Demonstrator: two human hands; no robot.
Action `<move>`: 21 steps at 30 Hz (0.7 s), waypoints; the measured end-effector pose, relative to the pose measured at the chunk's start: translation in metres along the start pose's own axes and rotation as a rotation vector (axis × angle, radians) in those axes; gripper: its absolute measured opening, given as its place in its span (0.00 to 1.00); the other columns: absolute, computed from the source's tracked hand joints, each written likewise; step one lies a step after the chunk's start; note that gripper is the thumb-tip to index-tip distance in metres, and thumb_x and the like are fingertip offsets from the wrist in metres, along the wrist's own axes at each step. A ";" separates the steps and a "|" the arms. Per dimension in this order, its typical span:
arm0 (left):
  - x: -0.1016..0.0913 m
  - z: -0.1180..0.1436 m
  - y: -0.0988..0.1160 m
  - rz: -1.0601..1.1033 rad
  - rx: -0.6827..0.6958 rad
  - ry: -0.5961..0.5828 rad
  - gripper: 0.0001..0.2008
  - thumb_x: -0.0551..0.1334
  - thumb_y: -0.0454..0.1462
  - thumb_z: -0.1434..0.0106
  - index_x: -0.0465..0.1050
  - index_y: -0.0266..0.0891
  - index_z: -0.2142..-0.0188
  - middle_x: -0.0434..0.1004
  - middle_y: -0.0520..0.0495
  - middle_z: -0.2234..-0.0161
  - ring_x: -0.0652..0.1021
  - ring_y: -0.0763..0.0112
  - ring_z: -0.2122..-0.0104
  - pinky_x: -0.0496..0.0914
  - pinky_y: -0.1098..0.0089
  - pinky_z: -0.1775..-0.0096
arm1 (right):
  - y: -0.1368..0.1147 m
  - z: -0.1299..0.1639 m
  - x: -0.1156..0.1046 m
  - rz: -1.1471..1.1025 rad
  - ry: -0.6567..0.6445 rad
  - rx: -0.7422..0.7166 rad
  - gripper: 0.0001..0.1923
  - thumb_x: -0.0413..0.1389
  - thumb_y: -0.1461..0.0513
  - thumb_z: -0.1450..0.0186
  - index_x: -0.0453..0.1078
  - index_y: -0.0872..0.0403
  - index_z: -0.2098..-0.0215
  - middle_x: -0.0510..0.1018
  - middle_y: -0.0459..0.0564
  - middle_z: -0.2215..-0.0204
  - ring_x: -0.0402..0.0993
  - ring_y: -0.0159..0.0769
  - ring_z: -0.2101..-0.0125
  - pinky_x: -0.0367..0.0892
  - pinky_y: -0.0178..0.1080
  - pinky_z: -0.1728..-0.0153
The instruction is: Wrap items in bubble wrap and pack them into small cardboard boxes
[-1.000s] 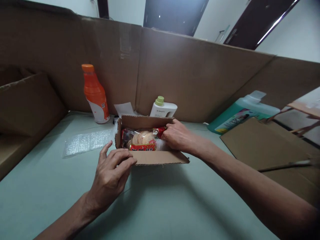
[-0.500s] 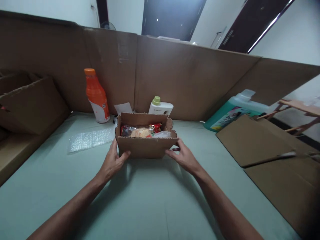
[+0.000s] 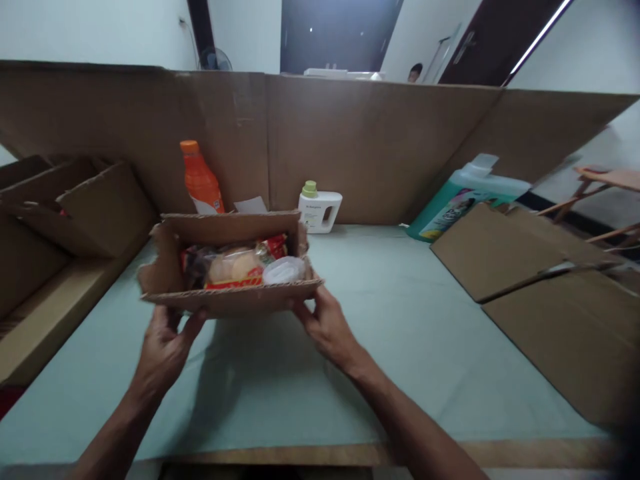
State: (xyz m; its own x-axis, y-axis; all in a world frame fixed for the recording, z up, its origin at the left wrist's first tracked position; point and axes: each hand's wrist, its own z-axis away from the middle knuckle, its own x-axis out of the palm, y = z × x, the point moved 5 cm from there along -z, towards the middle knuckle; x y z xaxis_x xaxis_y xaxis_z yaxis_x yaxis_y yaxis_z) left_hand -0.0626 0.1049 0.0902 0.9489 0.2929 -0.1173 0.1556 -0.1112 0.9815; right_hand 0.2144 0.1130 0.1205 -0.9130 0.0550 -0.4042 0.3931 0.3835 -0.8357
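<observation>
I hold a small open cardboard box (image 3: 235, 298) lifted above the pale green table (image 3: 380, 320). My left hand (image 3: 163, 347) grips its near left corner from below. My right hand (image 3: 325, 327) grips its near right corner. Inside the box lie a red snack packet with round crackers (image 3: 233, 267) and a clear plastic piece (image 3: 284, 270). The box flaps stand open on the left and at the back.
An orange bottle (image 3: 200, 180), a white bottle with a green cap (image 3: 319, 208) and a teal detergent jug (image 3: 463, 200) stand along a tall cardboard wall (image 3: 370, 147). Flat cardboard sheets (image 3: 550, 287) lie at the right, open boxes (image 3: 75, 207) at the left.
My right hand left the packet inside the box; both hands took the box by its near corners, lifted it off the table and brought it left, toward me.
</observation>
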 end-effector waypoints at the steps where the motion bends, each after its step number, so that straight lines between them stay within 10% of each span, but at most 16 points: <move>1: 0.011 0.002 0.004 0.037 0.023 -0.052 0.35 0.70 0.55 0.45 0.65 0.40 0.44 0.75 0.39 0.46 0.75 0.52 0.44 0.69 0.55 0.42 | -0.001 0.002 -0.010 0.024 0.033 0.028 0.27 0.57 0.54 0.33 0.65 0.52 0.38 0.72 0.58 0.39 0.68 0.52 0.40 0.64 0.57 0.39; 7: 0.058 0.022 -0.014 0.083 0.015 -0.289 0.31 0.67 0.50 0.39 0.64 0.40 0.41 0.72 0.37 0.42 0.72 0.55 0.41 0.66 0.57 0.39 | 0.013 0.061 -0.047 0.210 0.197 0.162 0.21 0.57 0.52 0.32 0.70 0.51 0.44 0.79 0.58 0.49 0.73 0.54 0.45 0.69 0.56 0.43; 14: 0.035 0.023 -0.051 0.055 -0.109 -0.312 0.36 0.68 0.55 0.44 0.66 0.38 0.43 0.75 0.35 0.45 0.75 0.51 0.43 0.68 0.56 0.41 | 0.056 0.092 -0.030 0.126 0.057 0.192 0.46 0.69 0.52 0.43 0.55 0.47 0.31 0.65 0.57 0.34 0.62 0.56 0.35 0.61 0.56 0.36; 21: 0.035 0.025 -0.065 -0.002 -0.168 -0.296 0.42 0.69 0.59 0.48 0.65 0.42 0.40 0.75 0.38 0.44 0.74 0.49 0.42 0.69 0.53 0.40 | 0.085 0.063 -0.032 -0.186 -0.153 0.139 0.81 0.76 0.43 0.63 0.31 0.48 0.25 0.42 0.63 0.26 0.43 0.58 0.29 0.47 0.56 0.31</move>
State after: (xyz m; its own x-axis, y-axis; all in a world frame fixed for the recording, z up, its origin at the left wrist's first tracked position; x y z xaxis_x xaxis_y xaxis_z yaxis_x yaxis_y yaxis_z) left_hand -0.0328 0.0987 0.0184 0.9909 0.0021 -0.1343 0.1339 0.0541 0.9895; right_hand 0.2843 0.0860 0.0389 -0.9478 -0.1489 -0.2819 0.2412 0.2432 -0.9395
